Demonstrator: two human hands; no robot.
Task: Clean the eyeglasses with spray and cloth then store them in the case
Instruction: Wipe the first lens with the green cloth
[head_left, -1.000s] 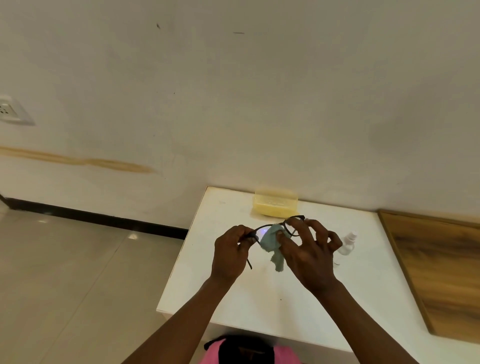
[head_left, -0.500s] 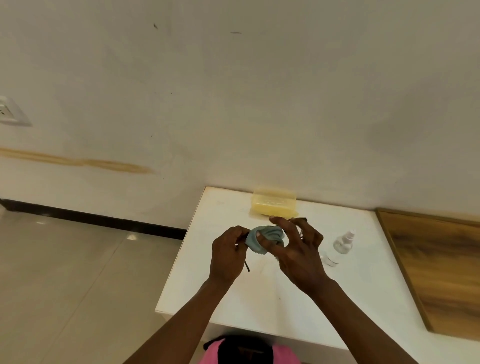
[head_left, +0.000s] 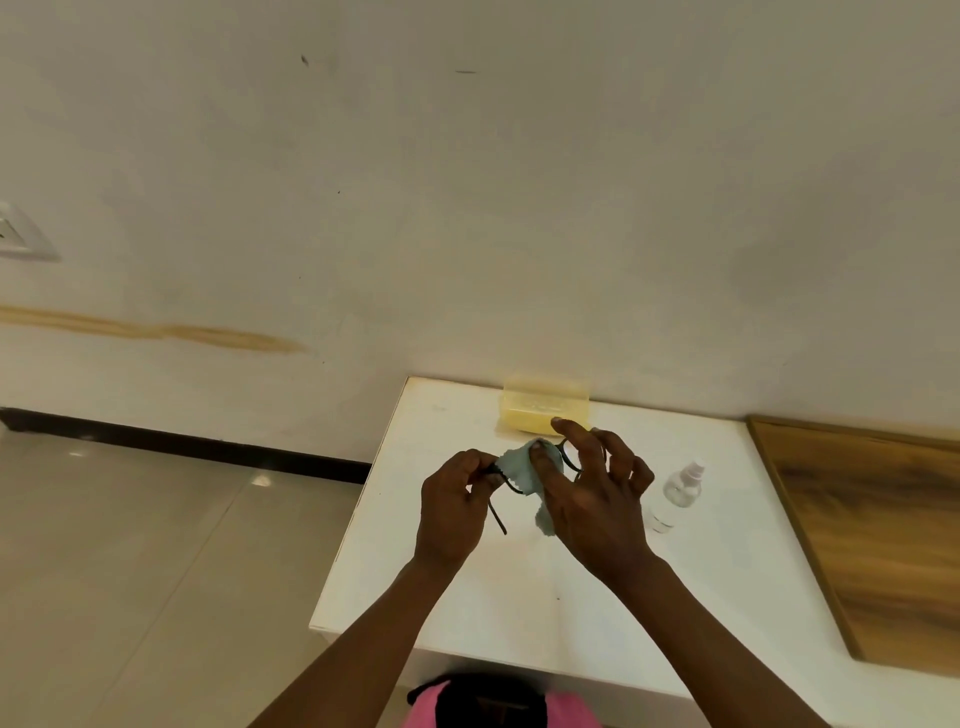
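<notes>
Black-framed eyeglasses (head_left: 511, 487) hang in the air above the white table (head_left: 519, 597). My left hand (head_left: 452, 512) pinches the frame at its left end, one temple arm pointing down below it. My right hand (head_left: 592, 499) pinches a light blue cloth (head_left: 519, 470) over a lens, thumb in front and forefinger behind; a tail of cloth dangles under the palm. A pale yellow translucent case (head_left: 543, 413) sits at the table's back edge by the wall. A small clear spray bottle (head_left: 675, 493) lies to the right of my right hand.
A wood-grain panel (head_left: 872, 535) covers the table's right side. The wall stands right behind the table. Tiled floor (head_left: 130, 571) spreads to the left, past the table's left edge.
My right hand has shifted the cloth along the glasses and rubbed it over a lens; the cloth's tail hangs down again. My left hand keeps its pinch on the frame.
</notes>
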